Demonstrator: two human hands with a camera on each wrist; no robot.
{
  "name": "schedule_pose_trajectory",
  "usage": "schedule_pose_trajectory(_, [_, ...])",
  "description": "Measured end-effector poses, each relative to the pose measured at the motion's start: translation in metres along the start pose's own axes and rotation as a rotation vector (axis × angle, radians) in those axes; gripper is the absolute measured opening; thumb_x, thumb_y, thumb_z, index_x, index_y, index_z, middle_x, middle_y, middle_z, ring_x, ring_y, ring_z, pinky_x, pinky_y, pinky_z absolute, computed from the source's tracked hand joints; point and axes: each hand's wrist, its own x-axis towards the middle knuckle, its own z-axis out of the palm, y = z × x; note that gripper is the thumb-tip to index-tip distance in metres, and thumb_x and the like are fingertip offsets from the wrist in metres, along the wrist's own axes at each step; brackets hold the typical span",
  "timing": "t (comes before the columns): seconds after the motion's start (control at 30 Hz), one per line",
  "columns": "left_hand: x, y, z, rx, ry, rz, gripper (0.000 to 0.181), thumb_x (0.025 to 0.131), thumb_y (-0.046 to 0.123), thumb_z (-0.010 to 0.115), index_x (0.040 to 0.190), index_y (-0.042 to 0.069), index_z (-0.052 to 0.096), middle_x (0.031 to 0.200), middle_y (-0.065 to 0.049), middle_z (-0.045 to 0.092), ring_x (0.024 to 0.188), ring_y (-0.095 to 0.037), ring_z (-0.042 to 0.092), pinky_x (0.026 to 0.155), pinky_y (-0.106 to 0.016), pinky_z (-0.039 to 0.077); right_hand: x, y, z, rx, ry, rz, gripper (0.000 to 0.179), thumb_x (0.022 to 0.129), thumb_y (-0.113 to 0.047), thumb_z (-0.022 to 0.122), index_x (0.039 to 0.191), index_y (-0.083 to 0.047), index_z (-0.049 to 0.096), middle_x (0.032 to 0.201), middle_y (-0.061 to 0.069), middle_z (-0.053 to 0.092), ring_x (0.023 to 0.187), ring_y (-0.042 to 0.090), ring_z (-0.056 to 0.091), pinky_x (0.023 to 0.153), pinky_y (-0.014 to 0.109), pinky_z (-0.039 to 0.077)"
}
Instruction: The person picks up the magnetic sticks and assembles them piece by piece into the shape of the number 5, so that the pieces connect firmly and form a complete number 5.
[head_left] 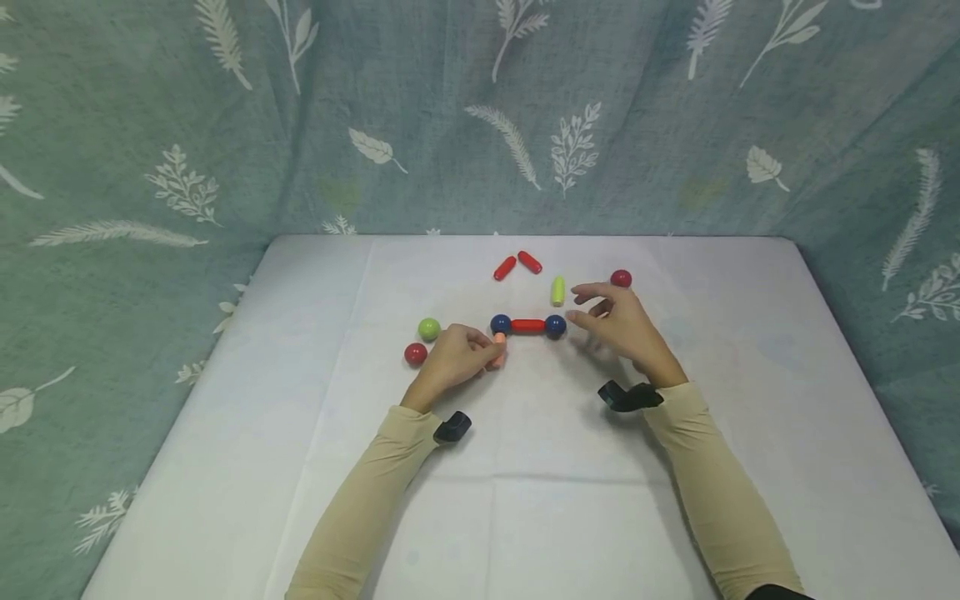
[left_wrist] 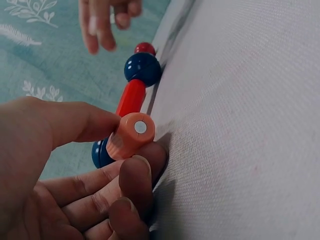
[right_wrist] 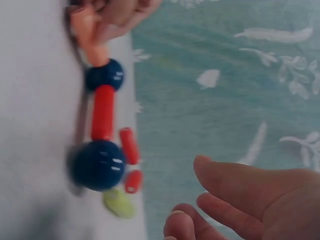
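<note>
My left hand (head_left: 459,360) pinches an orange magnetic rod (head_left: 499,350) between thumb and fingers; a silver magnet disc shows on its near end in the left wrist view. The rod's far end meets a blue ball (head_left: 500,324). From that ball a red rod (head_left: 528,326) runs right to a second blue ball (head_left: 555,326), forming one joined piece on the white table. My right hand (head_left: 617,329) hovers just right of the second ball, its fingers loosely bent and holding nothing. In the right wrist view its thumb (right_wrist: 235,180) stands apart from the fingers.
Behind the joined piece lie two loose red rods (head_left: 529,262) and a yellow-green rod (head_left: 558,291). A red ball (head_left: 621,278) sits just beyond my right hand. Left of my left hand are a green ball (head_left: 429,329) and another red ball (head_left: 416,355). A leaf-patterned cloth (head_left: 435,108) hangs behind the table.
</note>
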Motion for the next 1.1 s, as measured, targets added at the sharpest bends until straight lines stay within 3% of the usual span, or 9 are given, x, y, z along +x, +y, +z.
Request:
schedule_pose_trajectory(0.33, [-0.001,0.004,-0.003,-0.001,-0.022,-0.013,0.028,0.094,0.035,0.072,0.102,0.008,0.077,0.075,-0.003,0.074,0.064,-0.015,0.064,0.059,-0.024,0.045,-0.025,-0.008,-0.040,-0.061,0.115,-0.081,0.039,0.099,-0.030,0.070,0.131,-0.009,0.068,0.127,0.014,0.071,0.103,0.029,0.065,0.085,0.037,0.052])
schedule_pose_trajectory(0.43, [-0.001,0.003,-0.003,-0.002,-0.028,-0.009,0.028,0.093,0.035,0.071,0.101,0.009,0.077,0.075,-0.002,0.074,0.064,-0.014,0.064,0.059,-0.024,0.045,-0.034,-0.004,-0.048,-0.072,0.133,-0.084,0.041,0.099,-0.030,0.070,0.132,-0.006,0.067,0.127,0.015,0.071,0.105,0.028,0.064,0.088,0.032,0.051])
schedule_pose_trajectory(0.67, [0.001,0.001,-0.003,-0.013,-0.030,-0.002,0.027,0.093,0.035,0.071,0.099,0.009,0.077,0.073,-0.002,0.074,0.061,-0.013,0.063,0.059,-0.023,0.045,-0.051,0.016,-0.061,-0.112,0.155,-0.110,0.040,0.101,-0.028,0.068,0.132,-0.004,0.067,0.120,0.019,0.071,0.101,0.029,0.065,0.081,0.014,0.046])
schedule_pose_trajectory(0.9, [0.000,-0.001,-0.003,-0.022,-0.031,-0.001,0.027,0.093,0.035,0.071,0.098,0.009,0.077,0.071,-0.001,0.073,0.060,-0.013,0.062,0.058,-0.023,0.044,-0.061,0.040,-0.065,-0.153,0.134,-0.079,0.041,0.100,-0.024,0.069,0.132,0.001,0.066,0.117,0.020,0.072,0.096,0.027,0.065,0.078,0.012,0.048])
schedule_pose_trajectory(1.1, [0.000,0.000,-0.003,-0.017,-0.030,-0.009,0.027,0.093,0.036,0.072,0.099,0.010,0.077,0.074,-0.002,0.074,0.062,-0.014,0.063,0.060,-0.024,0.045,-0.067,0.054,-0.066,-0.176,0.039,-0.022,0.044,0.099,-0.023,0.071,0.134,0.002,0.064,0.123,0.022,0.070,0.099,0.033,0.069,0.077,0.020,0.053])
